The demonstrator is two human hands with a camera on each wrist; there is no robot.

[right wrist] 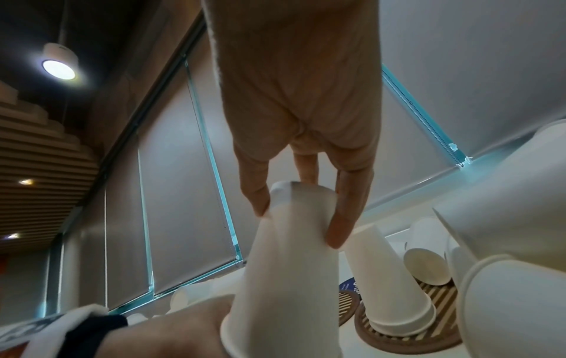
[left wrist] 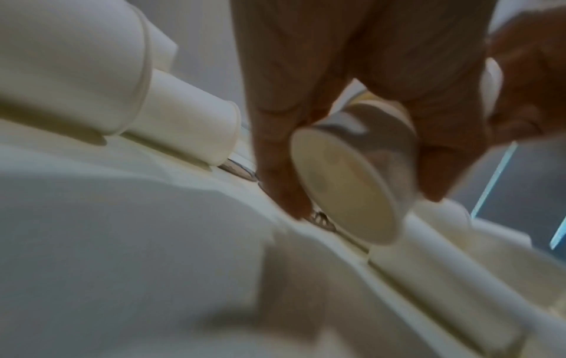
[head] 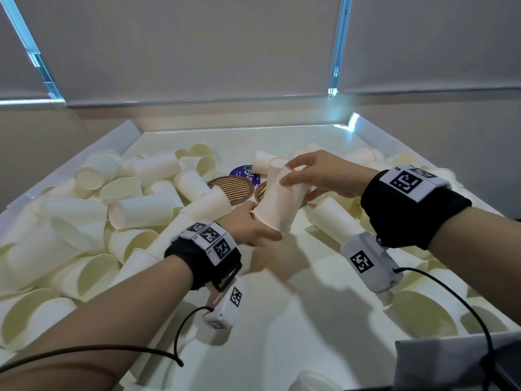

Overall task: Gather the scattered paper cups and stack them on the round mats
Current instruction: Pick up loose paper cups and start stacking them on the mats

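The left wrist view is smeared with blur. The right mat (head: 260,190) hides mostly behind the held cup (head: 279,198), and the purple sticker (head: 241,173) is partly covered, its lettering unreadable.

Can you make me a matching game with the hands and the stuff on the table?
Things:
1. left hand
2. right hand
3. round brown slatted mat
4. round blue sticker

Places:
A. lies flat beside the white paper cups, nothing on it
B. grips the held white paper cup stack at its wide rim
C. pinches the stack's narrow bottom
D. just behind the mats

Pairs: 1-B, 2-C, 3-A, 4-D
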